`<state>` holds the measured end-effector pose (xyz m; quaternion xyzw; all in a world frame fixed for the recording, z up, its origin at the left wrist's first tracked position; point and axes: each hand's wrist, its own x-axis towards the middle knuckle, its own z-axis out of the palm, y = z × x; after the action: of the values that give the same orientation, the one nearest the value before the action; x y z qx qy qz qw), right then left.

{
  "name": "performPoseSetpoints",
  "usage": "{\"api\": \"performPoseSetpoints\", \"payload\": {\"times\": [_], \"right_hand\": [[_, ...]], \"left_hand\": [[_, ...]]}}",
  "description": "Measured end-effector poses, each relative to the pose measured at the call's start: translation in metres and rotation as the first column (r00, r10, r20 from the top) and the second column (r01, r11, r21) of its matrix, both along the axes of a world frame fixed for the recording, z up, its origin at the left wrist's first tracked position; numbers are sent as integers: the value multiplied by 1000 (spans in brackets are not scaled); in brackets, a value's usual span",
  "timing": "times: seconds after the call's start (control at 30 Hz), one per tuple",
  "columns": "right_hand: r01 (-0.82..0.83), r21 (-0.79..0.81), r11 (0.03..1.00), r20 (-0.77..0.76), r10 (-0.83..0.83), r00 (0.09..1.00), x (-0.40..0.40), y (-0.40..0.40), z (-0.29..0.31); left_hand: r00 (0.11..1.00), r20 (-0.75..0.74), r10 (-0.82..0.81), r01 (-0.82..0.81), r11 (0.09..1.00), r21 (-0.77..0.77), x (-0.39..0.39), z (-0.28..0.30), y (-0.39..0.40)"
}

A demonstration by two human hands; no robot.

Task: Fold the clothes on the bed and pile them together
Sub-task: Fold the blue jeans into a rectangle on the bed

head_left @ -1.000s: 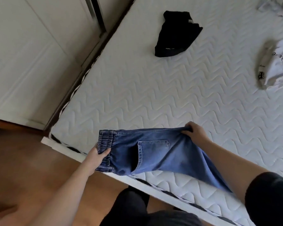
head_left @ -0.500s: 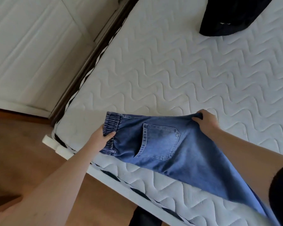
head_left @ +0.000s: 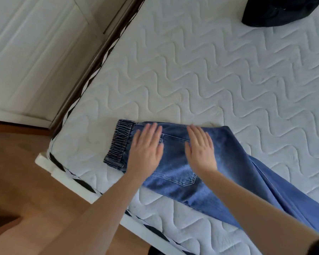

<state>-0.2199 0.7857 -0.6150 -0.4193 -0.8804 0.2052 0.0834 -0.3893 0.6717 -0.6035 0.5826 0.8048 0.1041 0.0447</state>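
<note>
lying flat near the corner of the white quilted mattress of the bed (head_left: 201, 80): blue denim jeans (head_left: 228, 162), elastic gathered waistband (head_left: 119, 142) toward the left edge, back pocket (head_left: 177, 162) facing up, legs trailing off to the lower right. resting palm-down on the denim with straight, spread fingers, grasping nothing: left hand (head_left: 145, 151) just right of the waistband, right hand (head_left: 201, 151) over the pocket's far side, a small gap between the two. bunched at the upper right, well apart from the jeans: black garment (head_left: 276, 11), partly cut off by the frame. beyond the mattress edge: brown wooden floor (head_left: 17, 172) and white panelled wardrobe doors (head_left: 35, 52).
</note>
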Motion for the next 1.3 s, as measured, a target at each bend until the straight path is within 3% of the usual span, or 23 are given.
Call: {"api": "performPoseSetpoints", "payload": {"times": [0.13, 0.23, 0.53, 0.67, 0.8, 0.9, 1.0, 1.13, 1.3], "right_hand": [[-99, -40, 994, 249, 106, 963, 2, -1, -31], [-175, -41, 984, 317, 179, 932, 16, 18, -54], [-235, 19, 972, 265, 222, 938, 21, 25, -90], [-248, -103, 963, 281, 267, 922, 19, 29, -77], [-287, -256, 923, 188, 339, 922, 30, 41, -41], [-190, -215, 958, 142, 223, 964, 83, 28, -4], [15, -96, 995, 185, 3, 983, 179, 11, 22], [247, -55, 967, 291, -221, 931, 324, -7, 37], [434, -89, 897, 323, -386, 864, 469, -45, 37]], "left_hand": [[990, -42, -132, 119, 966, -231, 17, -39, 4], [989, -36, -146, 133, 961, -242, 8, -66, 0], [979, -64, -195, 184, 971, -152, 1, -103, 1], [975, -102, -199, 176, 964, -199, 4, -93, 5], [972, -177, -153, 94, 949, -301, 23, -60, 12], [981, -188, -40, -16, 957, -289, 61, -27, 24], [988, -145, -56, 22, 974, -227, 129, -4, 34], [961, 19, -275, 273, 939, -209, 254, 10, 49], [756, 137, -640, 655, 744, -134, 395, 15, 58]]}}
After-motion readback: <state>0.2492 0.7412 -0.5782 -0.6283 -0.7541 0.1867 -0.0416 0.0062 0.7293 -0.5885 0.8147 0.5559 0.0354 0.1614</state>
